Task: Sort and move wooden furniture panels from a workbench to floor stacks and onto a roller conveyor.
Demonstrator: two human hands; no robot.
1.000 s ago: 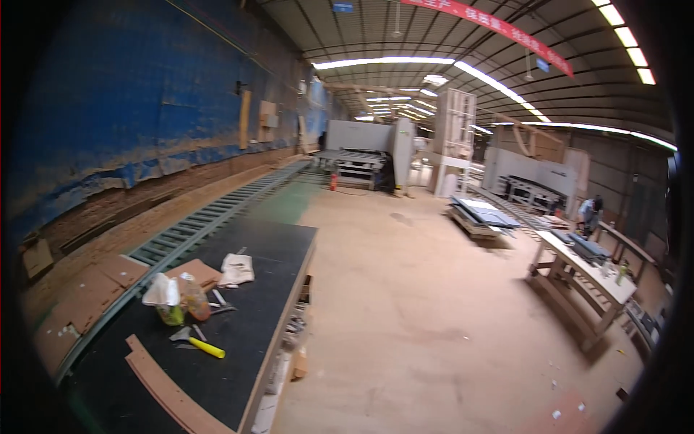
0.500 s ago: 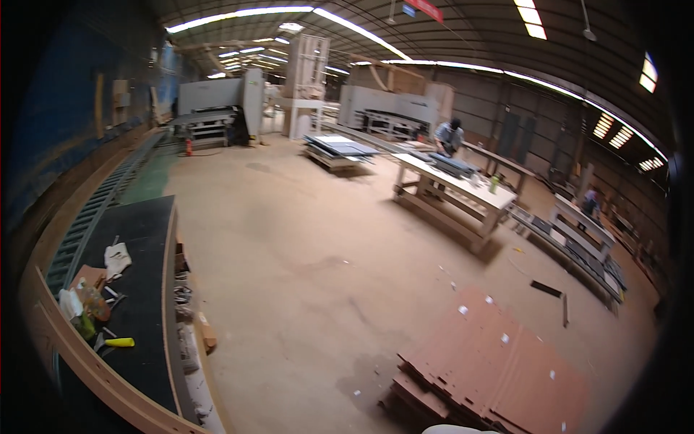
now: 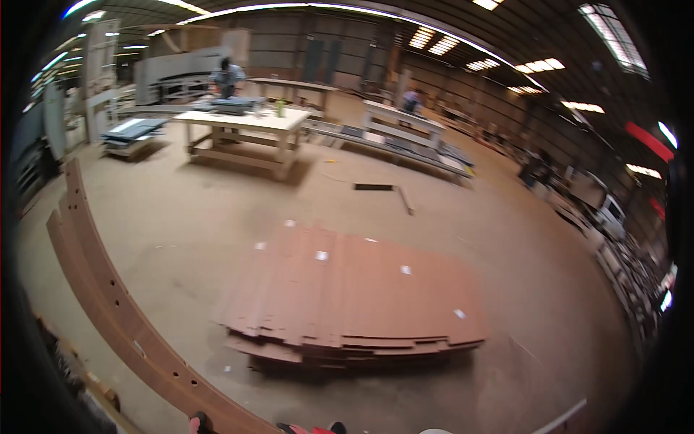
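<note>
Two long reddish-brown boards (image 3: pixel 116 307) with drilled holes slant from the left side down to the lower edge. They lie one against the other, their far ends slightly offset, and are held up off the floor. My left hand (image 3: pixel 199 423), in a red and black glove, is closed at the boards' left edge; only its fingertips show. Beside their near right edge is my right hand (image 3: pixel 312 428), gloved alike and closed on the boards, mostly cut off by the frame. Ahead on the floor, a low stack of reddish-brown panels (image 3: pixel 376 289) bears small white labels.
Beyond the stack stand a pale wooden workbench (image 3: pixel 246 117) and a low pallet of dark panels (image 3: pixel 134 130). One person (image 3: pixel 228 76) works behind the bench, another (image 3: pixel 412 100) farther right. A dark angled strip (image 3: pixel 374 187) lies on the floor. Piled material (image 3: pixel 614 267) lines the right.
The view has swung right: the panel stack and workbench have shifted left in it, and the dark table with tools has left the picture. The held boards swung along; both gloved hands now show.
</note>
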